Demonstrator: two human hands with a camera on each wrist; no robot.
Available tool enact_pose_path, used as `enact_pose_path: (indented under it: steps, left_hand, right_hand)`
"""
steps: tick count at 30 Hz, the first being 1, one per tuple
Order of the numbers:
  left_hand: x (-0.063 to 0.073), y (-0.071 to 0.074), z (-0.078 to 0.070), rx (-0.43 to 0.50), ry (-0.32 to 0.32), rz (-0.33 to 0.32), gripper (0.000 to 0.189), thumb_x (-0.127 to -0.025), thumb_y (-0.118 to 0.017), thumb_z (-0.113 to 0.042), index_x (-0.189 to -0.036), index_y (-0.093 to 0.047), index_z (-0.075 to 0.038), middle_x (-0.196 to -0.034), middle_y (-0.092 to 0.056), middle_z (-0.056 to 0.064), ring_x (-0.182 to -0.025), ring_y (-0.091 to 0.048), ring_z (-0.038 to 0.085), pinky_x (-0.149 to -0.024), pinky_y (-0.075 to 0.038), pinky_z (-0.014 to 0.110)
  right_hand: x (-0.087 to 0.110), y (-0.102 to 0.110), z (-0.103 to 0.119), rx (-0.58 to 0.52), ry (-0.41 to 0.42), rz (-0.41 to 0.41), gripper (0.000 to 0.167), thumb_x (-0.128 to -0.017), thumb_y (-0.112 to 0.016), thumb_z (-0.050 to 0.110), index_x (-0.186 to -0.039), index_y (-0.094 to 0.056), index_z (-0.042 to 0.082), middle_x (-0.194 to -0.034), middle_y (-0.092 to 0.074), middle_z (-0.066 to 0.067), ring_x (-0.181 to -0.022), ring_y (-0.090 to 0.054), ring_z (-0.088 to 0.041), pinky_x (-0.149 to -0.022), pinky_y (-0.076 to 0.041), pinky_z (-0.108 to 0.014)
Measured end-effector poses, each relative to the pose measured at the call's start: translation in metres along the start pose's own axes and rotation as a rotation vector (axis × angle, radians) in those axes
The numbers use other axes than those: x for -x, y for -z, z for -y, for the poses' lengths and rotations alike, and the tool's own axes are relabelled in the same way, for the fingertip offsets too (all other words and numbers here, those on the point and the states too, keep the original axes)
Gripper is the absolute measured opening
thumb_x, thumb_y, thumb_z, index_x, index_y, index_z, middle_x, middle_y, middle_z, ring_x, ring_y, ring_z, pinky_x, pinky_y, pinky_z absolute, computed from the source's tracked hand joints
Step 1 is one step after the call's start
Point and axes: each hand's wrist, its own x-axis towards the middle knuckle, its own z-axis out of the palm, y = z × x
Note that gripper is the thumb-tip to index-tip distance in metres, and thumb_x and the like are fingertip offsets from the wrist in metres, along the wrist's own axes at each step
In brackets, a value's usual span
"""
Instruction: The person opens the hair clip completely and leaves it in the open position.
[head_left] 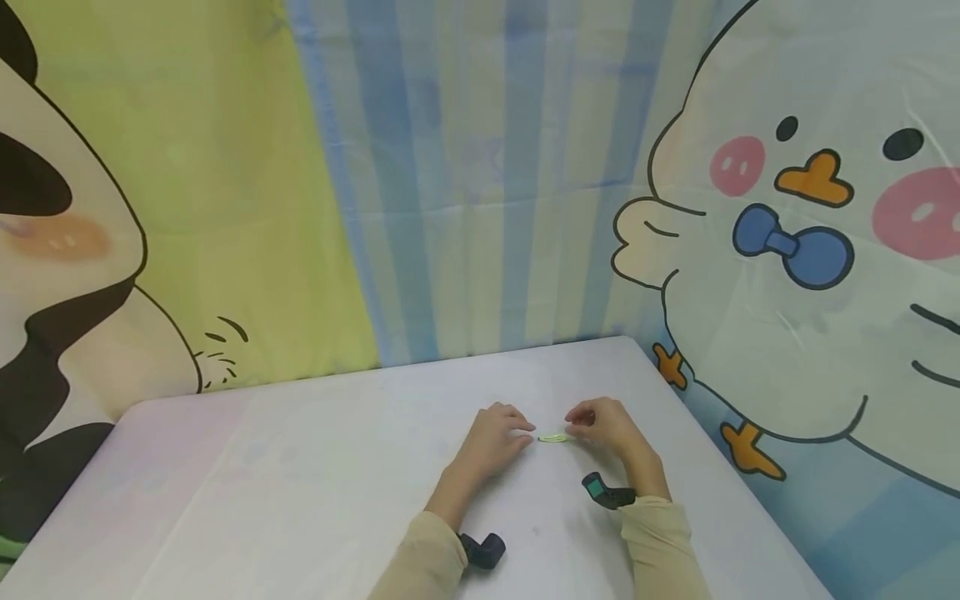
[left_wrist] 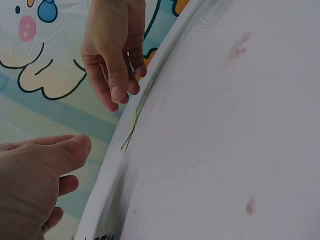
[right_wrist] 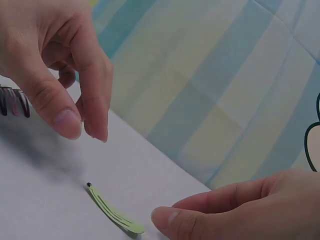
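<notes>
A slim light green snap hair clip (head_left: 553,438) lies on the white table between the two hands. In the right wrist view the clip (right_wrist: 112,212) shows a dark tip at one end and slits along its length. My left hand (head_left: 491,442) hovers beside the dark-tipped end, thumb and forefinger close together, nothing visible between them. At the other end is my right hand (head_left: 609,427), its thumb tip a small gap from the clip in the right wrist view. The right hand (left_wrist: 112,50) has loosely bent fingers in the left wrist view and holds nothing I can see.
Dark and pinkish hair clips (right_wrist: 15,102) stand in a row at the left edge of the right wrist view. The white table (head_left: 300,483) meets a striped curtain (head_left: 480,208) behind and a cartoon-printed cloth (head_left: 825,350) on the right. Each wrist wears a black camera mount (head_left: 483,550).
</notes>
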Motion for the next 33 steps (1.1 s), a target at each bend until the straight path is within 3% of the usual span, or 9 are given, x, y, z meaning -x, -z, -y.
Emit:
enact_pose_path:
  steps: [15,33]
  left_hand:
    - [-0.003,-0.006,-0.012,-0.146,-0.01,0.03,0.013,-0.087,-0.068,-0.031,-0.095,-0.076,-0.024,-0.098,-0.07,-0.008,-0.094,-0.059,0.014,-0.077,-0.043,0.034]
    - [-0.004,-0.013,-0.009,-0.123,-0.021,0.041,0.012,-0.086,-0.069,-0.03,-0.095,-0.076,-0.026,-0.098,-0.068,-0.009,-0.094,-0.059,0.012,-0.077,-0.041,0.031]
  right_hand:
    - [0.001,-0.005,-0.003,0.036,-0.018,0.023,0.01,-0.078,-0.078,0.021,-0.08,-0.069,0.016,-0.078,-0.063,0.002,-0.075,-0.054,-0.016,-0.075,-0.048,-0.034]
    - [0.002,-0.01,0.003,0.109,-0.007,0.02,0.007,-0.078,-0.078,0.021,-0.078,-0.072,0.017,-0.075,-0.065,0.004,-0.073,-0.053,-0.014,-0.073,-0.046,-0.035]
